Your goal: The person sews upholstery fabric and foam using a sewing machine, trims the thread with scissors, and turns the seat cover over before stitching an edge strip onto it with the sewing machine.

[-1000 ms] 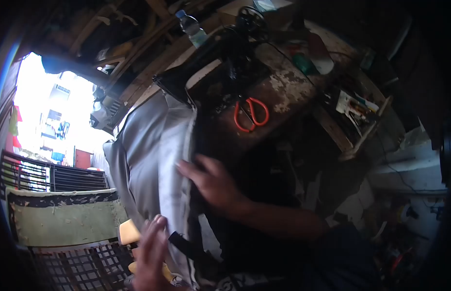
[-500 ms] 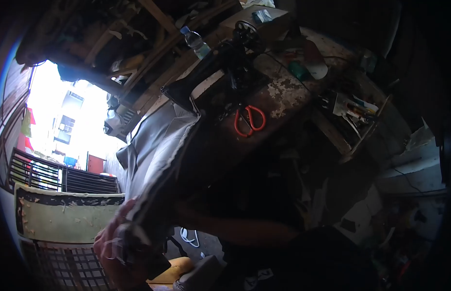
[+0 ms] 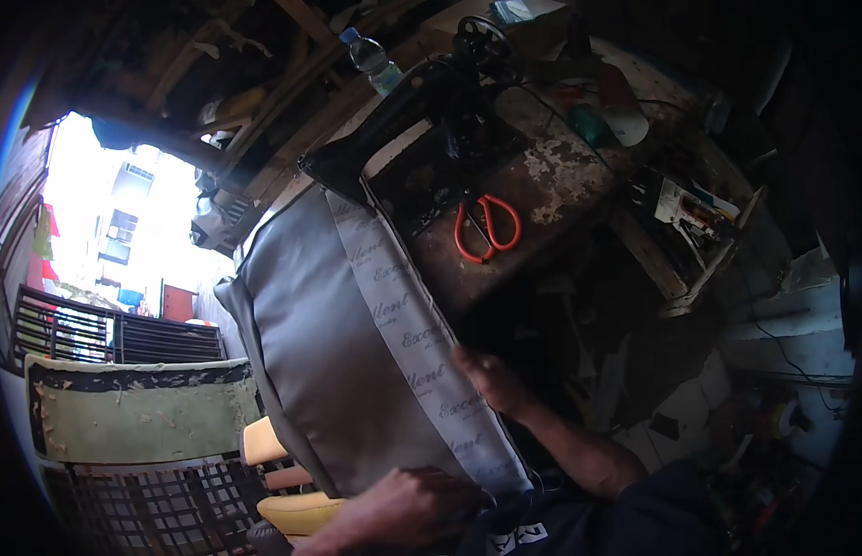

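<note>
A large grey fabric piece [image 3: 329,343] hangs from beneath the black sewing machine [image 3: 385,130], with a pale printed strip [image 3: 403,324] along its right side. My right hand [image 3: 491,378] is closed on the strip's right edge, midway down. Near the lower edge, my left hand [image 3: 403,505] is closed on the fabric, its fingertips partly hidden. Red-handled scissors [image 3: 487,228] lie on the worn table [image 3: 556,176], to the right of the fabric.
A water bottle [image 3: 370,61] stands behind the machine. An open drawer [image 3: 704,218] holds small tools at right. Yellow padding [image 3: 297,512] and a greenish panel [image 3: 139,417] are at lower left. A metal railing [image 3: 116,329] lies beyond.
The fabric was bunched and lifted half a second ago; now it is spread flat with the printed strip showing. My left hand has moved right along its lower edge, and my right hand has reappeared.
</note>
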